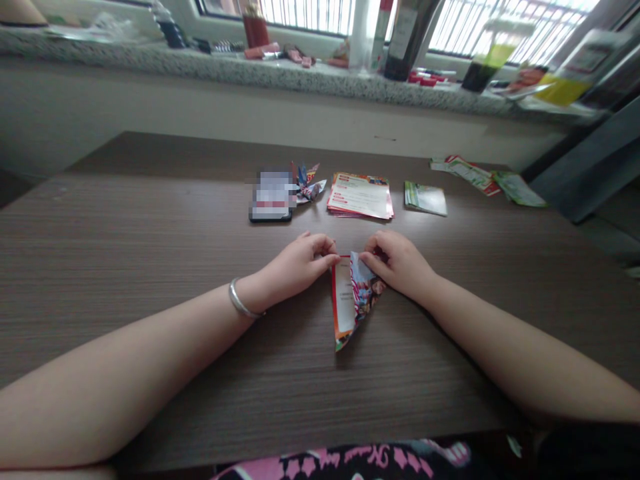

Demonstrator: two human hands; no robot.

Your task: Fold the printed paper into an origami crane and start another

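Note:
A printed sheet of paper (344, 297) is held up between my two hands, just above the brown table. Its right part is folded over, showing a colourful printed side, while the left part shows a pale face with a red edge. It narrows to a point at the bottom. My left hand (307, 259), with a silver bangle at the wrist, pinches the upper left corner. At the upper right edge my right hand (397, 261) is closed with thumb and fingers on the folded part. Some fingertips are hidden behind the paper and curled fingers.
Beyond my hands on the table (175, 220) lie a phone (273, 197), a folded paper shape (310, 188), a stack of printed cards (361, 197) and a smaller pile (425, 199). Loose strips (473, 175) lie far right. Bottles and small items line the granite windowsill (215, 63).

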